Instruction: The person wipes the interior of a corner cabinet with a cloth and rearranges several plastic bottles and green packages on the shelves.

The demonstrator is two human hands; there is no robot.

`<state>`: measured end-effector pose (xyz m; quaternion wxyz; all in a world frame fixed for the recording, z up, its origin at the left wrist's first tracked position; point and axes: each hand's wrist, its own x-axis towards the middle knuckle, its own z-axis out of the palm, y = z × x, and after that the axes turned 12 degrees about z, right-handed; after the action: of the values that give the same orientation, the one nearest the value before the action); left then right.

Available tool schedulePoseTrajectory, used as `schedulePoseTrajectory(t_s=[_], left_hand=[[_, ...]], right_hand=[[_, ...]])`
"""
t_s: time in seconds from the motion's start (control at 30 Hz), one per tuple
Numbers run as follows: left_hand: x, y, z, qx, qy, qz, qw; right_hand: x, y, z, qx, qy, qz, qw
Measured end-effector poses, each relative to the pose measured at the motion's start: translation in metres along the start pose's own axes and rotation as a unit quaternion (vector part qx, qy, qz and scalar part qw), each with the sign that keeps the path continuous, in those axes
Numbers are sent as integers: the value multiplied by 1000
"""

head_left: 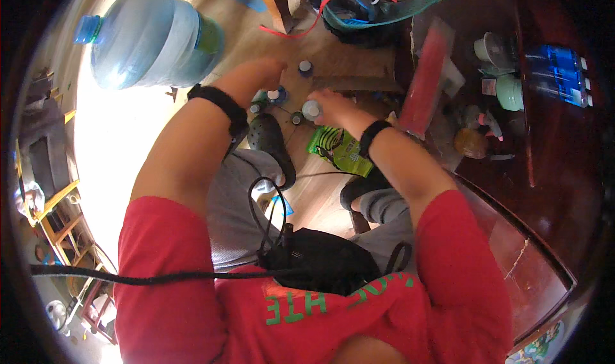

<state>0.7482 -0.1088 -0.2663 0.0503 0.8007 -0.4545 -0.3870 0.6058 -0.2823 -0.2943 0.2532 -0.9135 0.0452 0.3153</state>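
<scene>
My right hand [334,105] curls around a pale bottle [312,109], seen from above near the floor. To its left is my left hand [270,74], over the floor, its fingers turned away and mostly hidden. Just below that hand, a white-capped bottle [273,95] stands close to a smaller capped bottle [255,108]. Another white-capped bottle [305,67] is farther off, between and beyond both hands. A small dark bottle [296,118] sits beside the pale one. Under my right forearm lies a green printed plastic pouch [341,147].
A large water jug [149,42] is at upper left. A lined trash bin [384,20] stands beyond the hands, near a wooden leg [274,3]. On the right, dark red furniture [499,181] holds a pack of blue-labelled bottles [562,75] and a spray bottle [487,123].
</scene>
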Motion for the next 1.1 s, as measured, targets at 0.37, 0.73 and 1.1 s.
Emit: schedulePoseTrajectory(t_s=[0.37,0.73,1.1], left_hand=[[-59,-16,-71,-230,163,85,956],[-26,56,-35,-110,117,133,978],[-18,61,-41,-222,83,84,968]], right_hand=[[-6,5,29,-2,147,-45,988],[-215,-7,-208,248,357,1,900],[-315,209,-371,-98,604,406,679]])
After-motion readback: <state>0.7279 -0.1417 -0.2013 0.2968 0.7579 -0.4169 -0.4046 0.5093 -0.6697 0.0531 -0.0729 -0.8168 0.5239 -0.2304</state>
